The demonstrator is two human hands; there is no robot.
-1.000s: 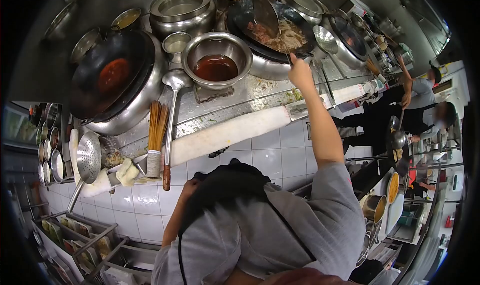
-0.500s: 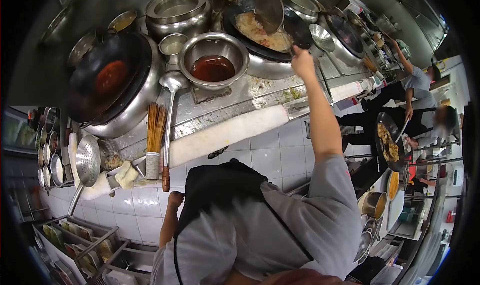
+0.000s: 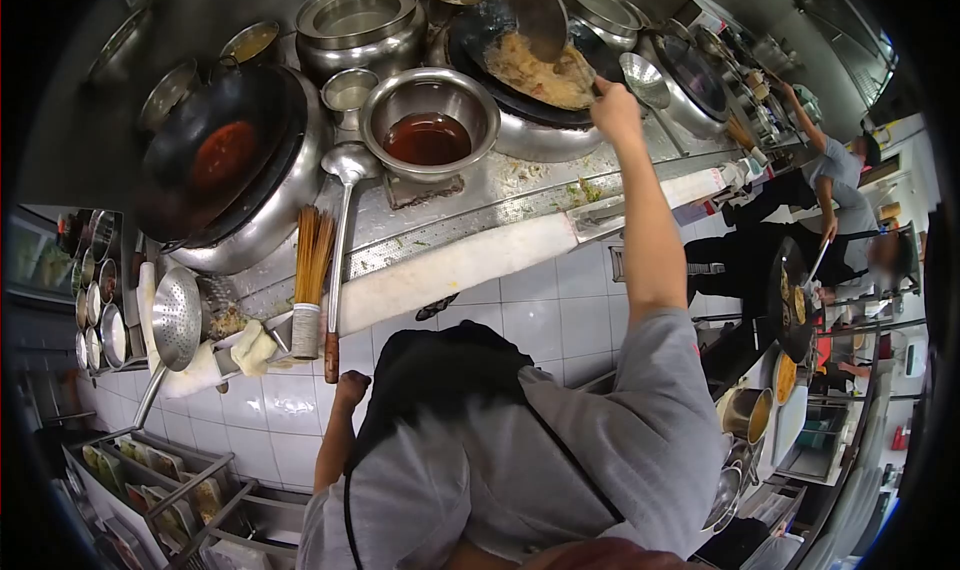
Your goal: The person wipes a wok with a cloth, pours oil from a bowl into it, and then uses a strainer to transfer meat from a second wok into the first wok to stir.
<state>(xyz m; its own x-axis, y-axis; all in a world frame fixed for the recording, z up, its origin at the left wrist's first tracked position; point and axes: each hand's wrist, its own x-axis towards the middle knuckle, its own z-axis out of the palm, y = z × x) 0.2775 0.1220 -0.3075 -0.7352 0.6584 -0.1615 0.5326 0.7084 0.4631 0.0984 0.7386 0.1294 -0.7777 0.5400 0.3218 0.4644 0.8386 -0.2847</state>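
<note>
Holding ladle [image 3: 541, 22], right hand [image 3: 617, 115] is closed; beyond grip are ladle's bowl, also brownish food [image 3: 545, 76] inside wok [image 3: 472, 40]; left hand [image 3: 352, 387] apart, its grip I cannot tell.

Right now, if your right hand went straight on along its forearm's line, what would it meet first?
Probably the black, round metal wok holding pale-brown food, just beyond the right hand. Depth is unclear in this single head view, so the hand might pass over it instead.

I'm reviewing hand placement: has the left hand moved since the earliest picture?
Yes, the left hand has moved leftward, closer to the resting wooden ladle handle.
</note>
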